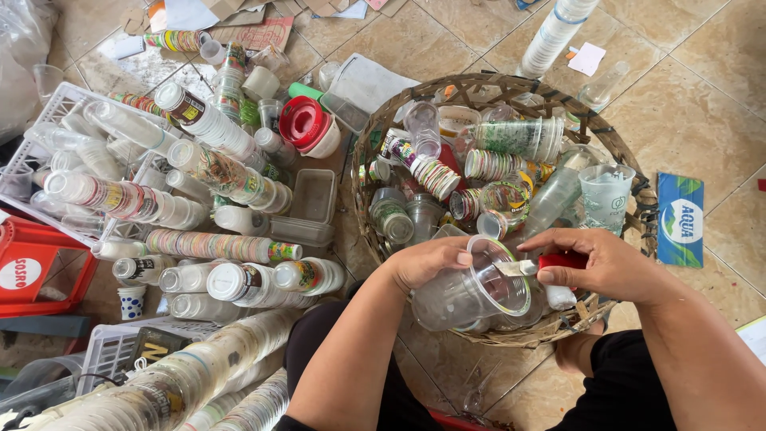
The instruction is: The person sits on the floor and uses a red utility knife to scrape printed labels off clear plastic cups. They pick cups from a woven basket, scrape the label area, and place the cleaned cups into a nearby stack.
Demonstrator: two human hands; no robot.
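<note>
My left hand (431,261) grips a clear plastic cup (471,293) by its rim, tilted on its side over the near edge of a woven basket (630,172). My right hand (602,263) holds a red-handled cutter (558,261) with its blade at the cup's rim. The basket is full of used plastic cups, some clear, some with printed bands.
Long nested stacks of cups (215,246) lie to the left, across a white crate (60,100) and the tiled floor. A red crate (36,267) sits at far left. A red lid (303,124), clear tubs (311,199), a tall cup stack (554,32) and a blue-green label (681,219) lie around.
</note>
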